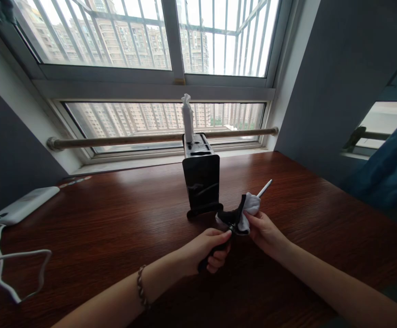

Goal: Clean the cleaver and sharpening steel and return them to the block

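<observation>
My left hand (215, 250) is closed round the black handle (203, 264) of what looks like a knife. Its slim, pale blade (265, 187) sticks out past a crumpled white-and-black cloth (251, 205), pointing up and to the right. Most of the blade is hidden by the cloth. My right hand (265, 230) pinches that cloth around the blade, thumb on top. Just behind both hands a black knife block (202, 182) stands upright on the brown wooden table (133, 205). A white wrapped upright piece (187, 118) rises from its slotted top.
At the left edge lies a white power strip or box (23, 207), with a looped white cable (43, 253) in front of it. Behind the table runs a horizontal rail (126, 141) before a barred window. A blue curtain (386, 159) hangs at the right.
</observation>
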Demonstrator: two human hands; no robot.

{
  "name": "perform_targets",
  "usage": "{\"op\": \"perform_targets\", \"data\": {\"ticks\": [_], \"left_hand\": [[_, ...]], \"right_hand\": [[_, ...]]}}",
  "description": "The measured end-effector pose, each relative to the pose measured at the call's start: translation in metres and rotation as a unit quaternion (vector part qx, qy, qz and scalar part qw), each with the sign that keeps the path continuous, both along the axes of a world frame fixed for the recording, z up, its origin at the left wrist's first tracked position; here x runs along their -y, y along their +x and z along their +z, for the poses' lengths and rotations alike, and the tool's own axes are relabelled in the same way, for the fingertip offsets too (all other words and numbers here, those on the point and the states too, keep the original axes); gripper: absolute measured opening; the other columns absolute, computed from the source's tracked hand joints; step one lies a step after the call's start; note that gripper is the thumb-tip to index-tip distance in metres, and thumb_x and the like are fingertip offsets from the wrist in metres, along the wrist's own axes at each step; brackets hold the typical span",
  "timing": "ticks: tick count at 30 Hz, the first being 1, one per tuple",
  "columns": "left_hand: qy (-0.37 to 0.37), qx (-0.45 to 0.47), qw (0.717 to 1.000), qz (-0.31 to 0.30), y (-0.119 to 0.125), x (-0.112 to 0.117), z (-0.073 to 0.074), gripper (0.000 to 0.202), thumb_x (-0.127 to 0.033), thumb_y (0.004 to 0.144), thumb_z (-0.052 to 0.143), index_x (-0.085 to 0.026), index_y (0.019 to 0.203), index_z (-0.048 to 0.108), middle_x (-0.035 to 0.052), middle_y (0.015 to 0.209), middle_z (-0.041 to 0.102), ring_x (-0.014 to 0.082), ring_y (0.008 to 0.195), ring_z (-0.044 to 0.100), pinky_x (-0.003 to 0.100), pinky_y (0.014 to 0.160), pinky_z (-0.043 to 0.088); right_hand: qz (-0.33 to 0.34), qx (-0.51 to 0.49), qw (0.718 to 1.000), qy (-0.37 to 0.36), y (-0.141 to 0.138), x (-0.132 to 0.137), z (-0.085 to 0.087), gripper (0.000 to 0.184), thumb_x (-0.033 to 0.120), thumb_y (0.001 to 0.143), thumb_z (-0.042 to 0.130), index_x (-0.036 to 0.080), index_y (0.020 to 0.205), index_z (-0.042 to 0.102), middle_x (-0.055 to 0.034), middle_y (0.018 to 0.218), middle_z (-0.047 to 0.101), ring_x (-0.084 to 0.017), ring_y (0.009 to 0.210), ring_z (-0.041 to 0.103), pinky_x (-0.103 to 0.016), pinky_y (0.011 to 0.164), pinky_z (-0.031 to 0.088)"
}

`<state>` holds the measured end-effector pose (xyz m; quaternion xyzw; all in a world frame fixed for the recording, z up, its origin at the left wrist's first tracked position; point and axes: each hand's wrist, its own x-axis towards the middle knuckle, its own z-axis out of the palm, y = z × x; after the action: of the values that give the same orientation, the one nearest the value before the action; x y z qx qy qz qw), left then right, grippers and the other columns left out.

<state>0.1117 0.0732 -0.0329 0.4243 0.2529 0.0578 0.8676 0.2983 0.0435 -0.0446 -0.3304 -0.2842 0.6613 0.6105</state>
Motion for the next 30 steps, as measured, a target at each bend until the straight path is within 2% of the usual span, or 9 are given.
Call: {"op": "perform_targets", "data": {"ticks": [5, 9, 11, 13, 15, 20, 24, 26, 30], "left_hand": [[-0.115, 0.053, 0.987, -0.096, -0.006, -0.005, 0.008, 0.033, -0.044, 0.087, 0.042, -0.015, 0.073, 0.046, -0.0095, 0.043, 0.022, 0.003, 0.034, 0.005, 0.014, 0.031, 0.004], [0.076, -0.054, 0.995, -0.032, -0.003, 0.002, 0.005, 0.035, -0.052, 0.084, 0.042, -0.019, 0.071, 0.042, -0.0082, 0.045, 0.027, 0.0056, 0.034, 0.016, 0.017, 0.035, 0.013], [0.307, -0.126, 0.942, 0.039, -0.002, 0.007, 0.003, 0.034, -0.051, 0.081, 0.047, -0.019, 0.072, 0.045, -0.004, 0.051, 0.038, 0.0097, 0.04, 0.033, 0.021, 0.041, 0.024], [0.52, -0.179, 0.83, 0.093, -0.002, 0.01, 0.003, 0.029, -0.047, 0.081, 0.049, -0.018, 0.076, 0.051, 0.0013, 0.06, 0.048, 0.0149, 0.052, 0.044, 0.025, 0.05, 0.028], [0.621, -0.212, 0.748, 0.099, -0.003, 0.011, 0.005, 0.027, -0.044, 0.084, 0.046, -0.019, 0.079, 0.053, 0.004, 0.065, 0.052, 0.0175, 0.057, 0.047, 0.027, 0.054, 0.027], [0.643, -0.221, 0.729, 0.078, -0.007, 0.007, 0.007, 0.027, -0.043, 0.086, 0.041, -0.02, 0.075, 0.05, 0.005, 0.064, 0.052, 0.0192, 0.057, 0.05, 0.027, 0.053, 0.026], [0.676, -0.267, 0.678, 0.11, -0.008, 0.006, 0.004, 0.022, -0.038, 0.085, 0.042, -0.018, 0.083, 0.052, 0.0024, 0.059, 0.045, 0.0184, 0.052, 0.047, 0.028, 0.055, 0.027], [0.658, -0.252, 0.702, 0.102, -0.008, 0.006, 0.004, 0.025, -0.041, 0.085, 0.042, -0.018, 0.078, 0.051, 0.0024, 0.06, 0.047, 0.0179, 0.053, 0.048, 0.028, 0.054, 0.029], [0.456, -0.174, 0.872, 0.019, -0.005, 0.006, 0.005, 0.037, -0.054, 0.085, 0.034, -0.02, 0.071, 0.042, -0.0047, 0.05, 0.038, 0.0127, 0.04, 0.039, 0.024, 0.045, 0.029]], "right_hand": [[0.093, 0.019, 0.995, 0.02, 0.002, 0.001, -0.007, 0.029, 0.011, 0.063, 0.074, 0.015, 0.09, 0.064, -0.0036, 0.087, 0.069, -0.014, 0.078, 0.064, -0.023, 0.072, 0.05], [0.076, 0.035, 0.996, 0.014, 0.003, -0.001, -0.014, 0.03, 0.01, 0.062, 0.074, 0.014, 0.09, 0.064, -0.0051, 0.088, 0.069, -0.015, 0.079, 0.065, -0.024, 0.072, 0.051], [0.058, 0.043, 0.997, 0.009, 0.004, -0.003, -0.014, 0.029, 0.012, 0.062, 0.074, 0.013, 0.089, 0.064, -0.006, 0.087, 0.069, -0.016, 0.078, 0.065, -0.025, 0.072, 0.051], [0.03, 0.048, 0.998, 0.008, 0.006, -0.006, -0.012, 0.031, 0.012, 0.059, 0.076, 0.013, 0.088, 0.065, -0.006, 0.087, 0.069, -0.017, 0.078, 0.066, -0.026, 0.072, 0.052], [-0.001, 0.045, 0.999, 0.011, 0.01, -0.01, -0.008, 0.032, 0.011, 0.058, 0.077, 0.013, 0.087, 0.065, -0.0056, 0.086, 0.07, -0.017, 0.078, 0.066, -0.027, 0.072, 0.053], [-0.064, 0.034, 0.997, 0.018, 0.026, -0.02, 0.001, 0.029, 0.012, 0.058, 0.077, 0.014, 0.084, 0.064, -0.0035, 0.083, 0.07, -0.015, 0.073, 0.066, -0.024, 0.067, 0.054], [-0.111, 0.017, 0.993, 0.03, 0.042, -0.029, 0.003, 0.028, 0.011, 0.057, 0.077, 0.016, 0.082, 0.063, -0.0021, 0.081, 0.069, -0.017, 0.075, 0.066, -0.027, 0.069, 0.055], [-0.131, 0.006, 0.991, 0.036, 0.05, -0.034, 0.002, 0.028, 0.011, 0.058, 0.076, 0.017, 0.082, 0.063, -0.001, 0.08, 0.069, -0.017, 0.075, 0.066, -0.028, 0.069, 0.056], [-0.153, -0.017, 0.987, 0.048, 0.065, -0.041, -0.002, 0.025, 0.01, 0.06, 0.074, 0.018, 0.081, 0.062, 0.0009, 0.078, 0.069, -0.016, 0.072, 0.066, -0.029, 0.068, 0.057]]}}
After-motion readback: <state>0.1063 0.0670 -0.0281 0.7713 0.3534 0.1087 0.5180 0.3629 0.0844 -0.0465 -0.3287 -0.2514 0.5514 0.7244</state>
